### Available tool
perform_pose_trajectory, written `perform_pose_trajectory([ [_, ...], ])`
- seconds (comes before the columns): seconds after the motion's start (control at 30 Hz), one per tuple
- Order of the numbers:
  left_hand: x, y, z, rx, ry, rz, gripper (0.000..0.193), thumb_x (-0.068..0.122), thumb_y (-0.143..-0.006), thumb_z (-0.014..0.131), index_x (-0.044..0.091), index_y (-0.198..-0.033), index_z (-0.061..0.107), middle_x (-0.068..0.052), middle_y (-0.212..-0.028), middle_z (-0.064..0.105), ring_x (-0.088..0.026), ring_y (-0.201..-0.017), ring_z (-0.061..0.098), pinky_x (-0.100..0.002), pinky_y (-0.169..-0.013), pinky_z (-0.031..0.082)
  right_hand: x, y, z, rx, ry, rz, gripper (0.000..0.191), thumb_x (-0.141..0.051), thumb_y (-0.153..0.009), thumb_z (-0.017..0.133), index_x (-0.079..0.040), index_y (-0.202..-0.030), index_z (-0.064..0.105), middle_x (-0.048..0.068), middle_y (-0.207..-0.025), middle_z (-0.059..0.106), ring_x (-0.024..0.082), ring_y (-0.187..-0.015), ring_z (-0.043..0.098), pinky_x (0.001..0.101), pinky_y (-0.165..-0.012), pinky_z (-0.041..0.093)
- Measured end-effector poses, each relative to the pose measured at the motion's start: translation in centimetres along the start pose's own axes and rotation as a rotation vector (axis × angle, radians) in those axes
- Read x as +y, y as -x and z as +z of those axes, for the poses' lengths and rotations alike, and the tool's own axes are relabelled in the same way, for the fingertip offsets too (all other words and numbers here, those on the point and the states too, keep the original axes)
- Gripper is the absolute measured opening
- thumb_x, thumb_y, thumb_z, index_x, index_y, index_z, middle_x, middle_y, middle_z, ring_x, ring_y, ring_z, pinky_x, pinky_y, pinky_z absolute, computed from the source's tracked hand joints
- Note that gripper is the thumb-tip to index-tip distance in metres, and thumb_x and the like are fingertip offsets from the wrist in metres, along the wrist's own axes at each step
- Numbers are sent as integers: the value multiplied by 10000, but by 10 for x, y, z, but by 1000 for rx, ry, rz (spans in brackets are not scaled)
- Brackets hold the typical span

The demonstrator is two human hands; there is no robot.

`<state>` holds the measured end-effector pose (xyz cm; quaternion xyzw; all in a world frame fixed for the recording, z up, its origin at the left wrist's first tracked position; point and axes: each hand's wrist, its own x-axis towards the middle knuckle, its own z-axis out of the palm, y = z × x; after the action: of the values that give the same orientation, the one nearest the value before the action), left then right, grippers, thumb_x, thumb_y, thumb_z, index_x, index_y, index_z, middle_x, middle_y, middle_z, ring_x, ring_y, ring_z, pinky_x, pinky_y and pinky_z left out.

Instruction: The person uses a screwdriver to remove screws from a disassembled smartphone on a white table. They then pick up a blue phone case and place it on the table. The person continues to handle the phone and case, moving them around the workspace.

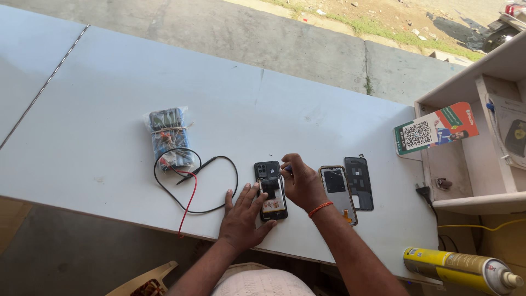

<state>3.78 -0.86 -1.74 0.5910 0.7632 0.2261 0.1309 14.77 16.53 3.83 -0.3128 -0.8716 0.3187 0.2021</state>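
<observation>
Pinching a small tool in my right hand (pixel 302 183) while my left hand (pixel 244 216) pins the opened black phone (pixel 272 191) flat, I judge a slip could gouge its exposed board or skid it toward six o'clock off the white surface (pixel 109 93).

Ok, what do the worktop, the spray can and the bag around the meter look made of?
Worktop: looks like a painted or laminated board, matt white with scuffs and a seam. Spray can: likely metal, glossy yellow with a pale cap, highlights along the cylinder. Bag: thin clear plastic film, crinkled and shiny, bound with bands around the dark meter; its red and black leads look rubber- or plastic-sheathed.
</observation>
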Motion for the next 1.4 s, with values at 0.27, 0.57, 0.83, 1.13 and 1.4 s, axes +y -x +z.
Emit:
perform_pose_trajectory([
  [0.27, -9, 5, 18, 27, -43, 16, 748, 584, -865, 679, 168, -1451, 471, -157, -1572, 364, -304, -1511, 252, -641, -1200, 53, 9, 1, 6, 95, -75, -91, 303, -87, -961, 664, -128, -1193, 474, 134, -1006, 768, 242, -919, 800, 329, -723, 683],
  [0.57, -11, 8, 21, 31, -54, 15, 738, 593, -881, 656, 167, -1454, 468, -157, -1571, 358, -295, -1506, 252, -629, -1207, 48, 5, 4, 8, 10, -5, -25, 325, -87, -974, 647, -135, -1231, 453, 130, -1011, 752, 241, -894, 786, 339, -689, 675],
  [0.83, -9, 7, 17, 14, -37, 7, 727, 575, -880, 665, 171, -1451, 467, -151, -1572, 359, -291, -1507, 254, -634, -1207, 47, -5, 1, 4, -30, 109, 60, 292, -198, -978, 690, -152, -1171, 477, 108, -914, 753, 229, -822, 794, 356, -655, 650],
  [1.13, -9, 7, 16, 9, -2, -1, 742, 551, -865, 687, 158, -1455, 465, -169, -1574, 359, -310, -1501, 264, -622, -1206, 49, -18, -1, 5, 46, 116, -280, 254, -90, -960, 679, -90, -1125, 486, 123, -901, 732, 295, -778, 763, 393, -611, 618],
  [1.4, -10, 7, 16, 13, -3, 10, 751, 550, -868, 687, 151, -1459, 451, -169, -1575, 351, -315, -1497, 252, -616, -1195, 31, -20, 0, 14, 12, 54, -291, 268, -32, -907, 652, -79, -1104, 477, 150, -932, 723, 304, -777, 761, 392, -600, 615],
])
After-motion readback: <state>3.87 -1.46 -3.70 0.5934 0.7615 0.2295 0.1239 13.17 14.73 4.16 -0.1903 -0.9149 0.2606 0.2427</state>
